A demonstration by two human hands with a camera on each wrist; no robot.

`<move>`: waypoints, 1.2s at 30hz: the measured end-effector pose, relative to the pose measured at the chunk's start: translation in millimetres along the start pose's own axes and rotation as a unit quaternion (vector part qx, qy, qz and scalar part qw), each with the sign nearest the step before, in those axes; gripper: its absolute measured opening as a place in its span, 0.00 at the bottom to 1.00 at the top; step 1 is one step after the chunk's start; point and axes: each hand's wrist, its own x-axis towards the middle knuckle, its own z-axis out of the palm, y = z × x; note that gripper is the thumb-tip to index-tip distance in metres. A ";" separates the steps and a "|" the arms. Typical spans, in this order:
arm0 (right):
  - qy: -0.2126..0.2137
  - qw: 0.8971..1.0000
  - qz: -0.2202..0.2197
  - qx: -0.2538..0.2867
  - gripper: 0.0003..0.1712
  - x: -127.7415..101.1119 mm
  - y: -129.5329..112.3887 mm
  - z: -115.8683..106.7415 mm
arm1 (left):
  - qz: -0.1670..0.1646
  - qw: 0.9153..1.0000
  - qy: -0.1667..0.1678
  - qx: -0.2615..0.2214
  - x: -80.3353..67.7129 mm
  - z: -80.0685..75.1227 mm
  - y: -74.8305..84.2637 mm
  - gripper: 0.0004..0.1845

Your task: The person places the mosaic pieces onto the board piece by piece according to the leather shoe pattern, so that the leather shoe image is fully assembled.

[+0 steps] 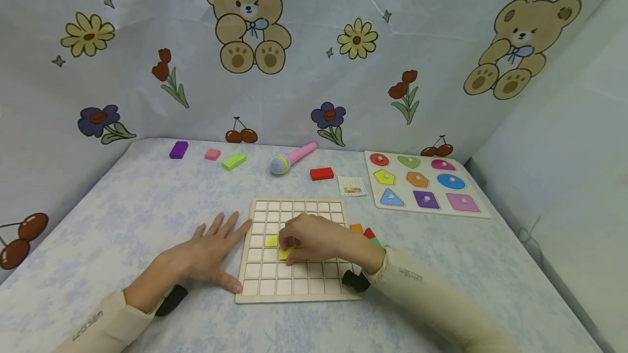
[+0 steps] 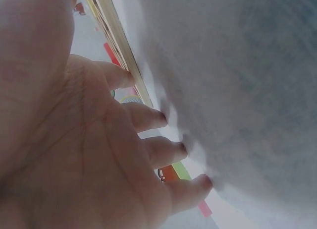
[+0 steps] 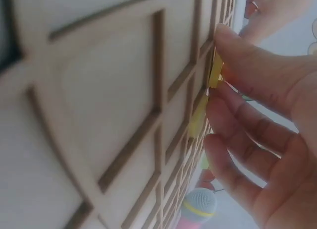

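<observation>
Left hand [image 1: 213,255] lies flat on the table [image 1: 147,206], fingers straight and spread, fingertips against the left edge of the wooden grid board [image 1: 294,287]. We read that as bracing so the board doesn't slide; it holds nothing.

Right hand [image 1: 319,241] sits over the middle of the board, fingers curled, pinching a yellow tile [image 1: 285,254] and pressing it into a cell. In the right wrist view the yellow tile [image 3: 216,70] is tilted, one edge up off the grid, so we judge it isn't seated yet. A second yellow tile [image 1: 271,241] already lies flat in the cell up-left of it.

Tile looks square, no clear long axis; its edges run parallel to the grid lines.

Spare pieces [image 1: 365,231] lie just right of the board, beside the right wrist. Toy microphone [image 1: 289,159], loose blocks and a shape puzzle [image 1: 424,187] sit farther back, well apart.
</observation>
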 end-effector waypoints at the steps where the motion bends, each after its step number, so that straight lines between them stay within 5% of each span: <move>1: 0.000 1.000 0.002 0.007 0.10 0.9 -0.3 0.2 | 0.000 1.000 0.000 -0.001 0.0 0.2 -0.3 0.72; 13: 0.006 1.000 0.025 -0.006 0.03 -13.1 -4.3 0.1 | -0.004 1.000 -0.006 -0.002 0.6 1.8 0.6 0.72; 19: 0.008 1.000 0.022 0.020 0.08 -36.4 8.2 -6.8 | -0.006 1.000 -0.009 -0.003 0.8 1.9 1.1 0.72; 36: 0.041 0.980 0.172 0.090 0.18 -95.6 73.1 -33.6 | -0.007 1.000 -0.010 -0.024 0.3 2.0 1.2 0.71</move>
